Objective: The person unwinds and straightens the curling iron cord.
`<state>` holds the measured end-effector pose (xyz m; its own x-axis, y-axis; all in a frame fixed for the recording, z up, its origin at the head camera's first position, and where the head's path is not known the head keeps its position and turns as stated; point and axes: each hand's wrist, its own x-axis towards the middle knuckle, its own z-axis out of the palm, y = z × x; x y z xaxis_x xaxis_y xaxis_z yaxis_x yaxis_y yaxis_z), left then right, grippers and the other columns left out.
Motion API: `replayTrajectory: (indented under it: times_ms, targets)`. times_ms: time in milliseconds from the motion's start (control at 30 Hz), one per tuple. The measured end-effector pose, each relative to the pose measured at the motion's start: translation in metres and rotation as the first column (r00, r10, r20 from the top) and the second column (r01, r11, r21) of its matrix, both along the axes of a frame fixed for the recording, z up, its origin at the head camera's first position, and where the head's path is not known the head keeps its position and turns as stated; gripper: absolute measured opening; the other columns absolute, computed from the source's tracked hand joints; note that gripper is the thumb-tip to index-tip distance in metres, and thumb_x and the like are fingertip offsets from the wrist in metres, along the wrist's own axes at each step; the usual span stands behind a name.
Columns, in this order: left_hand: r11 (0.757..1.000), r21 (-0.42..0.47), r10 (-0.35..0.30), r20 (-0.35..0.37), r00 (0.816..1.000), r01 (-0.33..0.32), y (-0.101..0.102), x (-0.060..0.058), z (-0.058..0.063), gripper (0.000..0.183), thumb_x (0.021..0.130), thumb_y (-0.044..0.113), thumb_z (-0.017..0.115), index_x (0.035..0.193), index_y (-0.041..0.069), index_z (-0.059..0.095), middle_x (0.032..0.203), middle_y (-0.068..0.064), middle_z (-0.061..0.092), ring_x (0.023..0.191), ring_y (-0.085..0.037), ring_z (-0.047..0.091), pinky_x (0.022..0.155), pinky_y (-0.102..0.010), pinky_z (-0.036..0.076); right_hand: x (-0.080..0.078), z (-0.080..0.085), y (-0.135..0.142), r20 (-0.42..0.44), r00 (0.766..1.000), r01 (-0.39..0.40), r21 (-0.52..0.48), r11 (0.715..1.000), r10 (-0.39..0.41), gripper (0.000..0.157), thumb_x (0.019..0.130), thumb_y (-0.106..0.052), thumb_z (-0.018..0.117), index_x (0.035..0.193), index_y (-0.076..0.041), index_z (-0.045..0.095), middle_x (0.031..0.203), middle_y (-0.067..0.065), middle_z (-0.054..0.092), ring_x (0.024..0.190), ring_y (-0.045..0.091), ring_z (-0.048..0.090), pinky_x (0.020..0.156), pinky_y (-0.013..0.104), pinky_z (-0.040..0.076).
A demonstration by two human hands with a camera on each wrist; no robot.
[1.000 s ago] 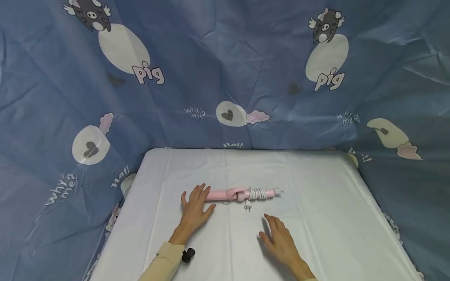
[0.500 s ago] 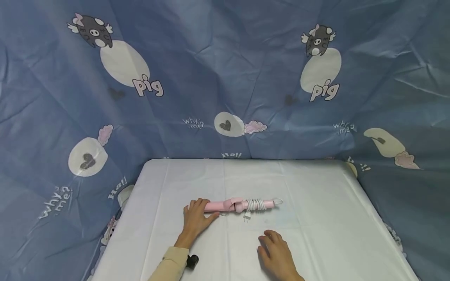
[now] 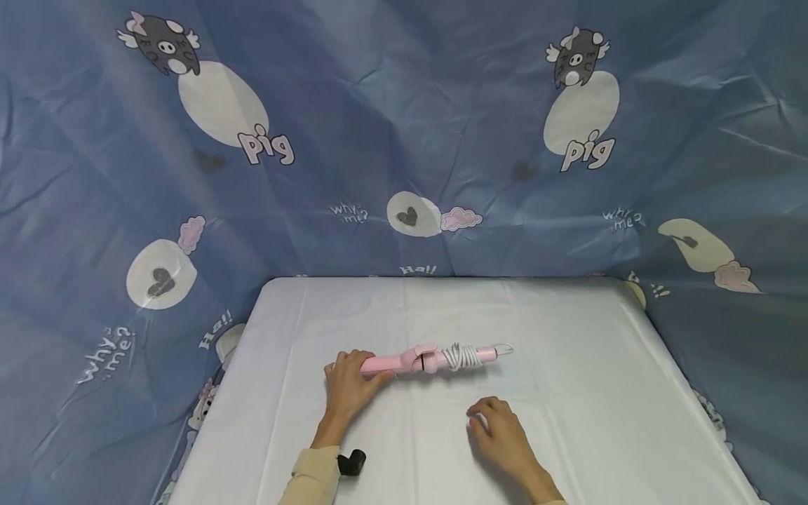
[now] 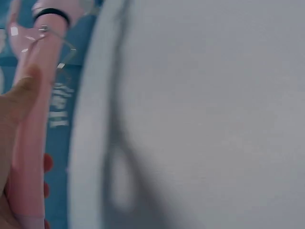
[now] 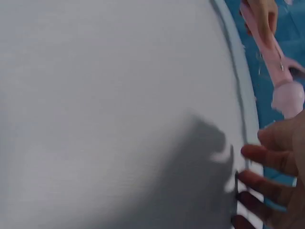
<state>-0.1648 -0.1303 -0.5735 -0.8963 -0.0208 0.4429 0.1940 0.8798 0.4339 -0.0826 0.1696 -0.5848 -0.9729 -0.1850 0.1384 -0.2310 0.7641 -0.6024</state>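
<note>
Up it tilts: since half a second ago, the curling iron (image 3: 381, 363) has shifted, its cord end swinging a little higher and farther from the left hand (image 3: 346, 393), whose fingers have closed in. Smooth, glossy pink plastic, this one, a long straight rod! The left hand is clamped on the barrel, thumb pressed along one side, fingertips peeking past the other. Just beyond that thumb sits a thin bent wire (image 4: 70, 57), shiny metal, then the curved clip lever (image 3: 418, 354) and a narrow black ring (image 4: 52, 13). Farther out to the left hand's right, white cord (image 3: 462, 356) is wound in tight round coils about the handle, one loop poking past the tip.

Over to the right hand (image 3: 503, 433): fingers softly bent and apart, gripping nothing, with the iron's handle ahead of it, near but not touching. Beneath both hands spreads the white tablecloth (image 3: 581, 393), matte and lightly creased; beyond them rises a wrinkled blue curtain (image 3: 328, 126) with cartoon pigs.
</note>
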Motion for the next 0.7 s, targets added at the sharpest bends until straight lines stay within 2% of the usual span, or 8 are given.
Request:
replayTrajectory:
  times_ms: [67, 200, 333, 467, 700]
  targets:
    - [1.000, 0.000, -0.024, -0.029, 0.999, 0.024, 0.001, -0.001, 0.012, 0.053, 0.055, 0.060, 0.072, 0.089, 0.021, 0.066, 0.083, 0.004, 0.065, 0.077, -0.016, 0.049, 0.072, -0.042, 0.028, -0.009, 0.002, 0.003, 0.051, 0.999, -0.008, -0.076, 0.997, 0.012, 0.011, 0.085, -0.023, 0.057, 0.095, -0.023, 0.063, 0.101, -0.011, 0.057, 0.100, 0.014, 0.051, 0.084, 0.043, 0.041]
    - [0.999, -0.005, -0.047, -0.032, 0.998, 0.047, 0.000, -0.002, 0.031, 0.053, 0.053, 0.058, 0.074, 0.090, 0.021, 0.065, 0.085, 0.004, 0.065, 0.078, -0.016, 0.048, 0.074, -0.042, 0.027, -0.021, 0.003, 0.009, 0.122, 0.991, -0.030, -0.187, 0.982, 0.053, 0.014, 0.088, -0.023, 0.054, 0.100, -0.022, 0.061, 0.098, -0.015, 0.057, 0.099, 0.009, 0.054, 0.087, 0.035, 0.042]
    - [0.998, -0.010, -0.057, -0.047, 0.997, 0.056, -0.002, -0.001, 0.045, 0.052, 0.052, 0.056, 0.075, 0.090, 0.021, 0.065, 0.085, 0.004, 0.065, 0.078, -0.016, 0.048, 0.074, -0.042, 0.027, -0.026, 0.000, 0.012, 0.162, 0.982, -0.061, -0.225, 0.973, 0.099, 0.015, 0.090, -0.024, 0.051, 0.102, -0.023, 0.059, 0.099, -0.014, 0.059, 0.097, 0.006, 0.057, 0.084, 0.027, 0.045]
    - [0.998, -0.006, -0.056, -0.084, 0.995, 0.056, -0.006, -0.002, 0.054, 0.051, 0.052, 0.054, 0.076, 0.089, 0.020, 0.065, 0.084, 0.004, 0.065, 0.077, -0.016, 0.047, 0.073, -0.042, 0.026, -0.028, 0.000, 0.013, 0.186, 0.973, -0.091, -0.248, 0.964, 0.140, 0.014, 0.090, -0.023, 0.050, 0.100, -0.023, 0.060, 0.098, -0.010, 0.063, 0.093, 0.005, 0.058, 0.080, 0.024, 0.046]
    - [0.998, 0.028, -0.049, -0.070, 0.996, 0.051, -0.013, -0.001, 0.059, 0.052, 0.054, 0.056, 0.075, 0.090, 0.019, 0.065, 0.084, 0.003, 0.065, 0.077, -0.017, 0.046, 0.074, -0.043, 0.026, -0.026, 0.006, 0.020, 0.229, 0.949, -0.153, -0.273, 0.950, 0.218, 0.017, 0.090, -0.028, 0.049, 0.098, -0.019, 0.061, 0.090, -0.002, 0.065, 0.077, 0.010, 0.060, 0.066, 0.021, 0.046]
